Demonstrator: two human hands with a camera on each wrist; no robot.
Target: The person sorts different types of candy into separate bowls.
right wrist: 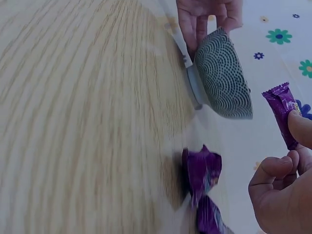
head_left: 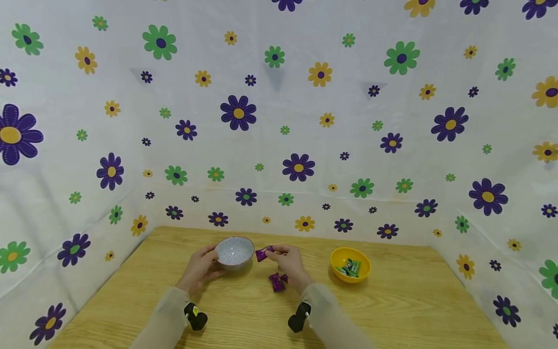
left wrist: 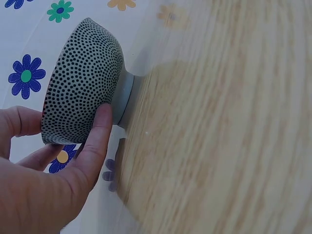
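Purple wrapped candy (head_left: 262, 254), at lower centre of the frame, is pinched by the right hand (head_left: 290, 263) just beside the patterned bowl (head_left: 227, 253) the left hand (head_left: 200, 268) grips on the table (head_left: 231, 310), seemingly a placing step, the next move likely calling for release inside the rim.

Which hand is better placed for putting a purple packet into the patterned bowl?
Probably the right hand: it pinches a purple packet near the patterned bowl, while the left hand holds that bowl.
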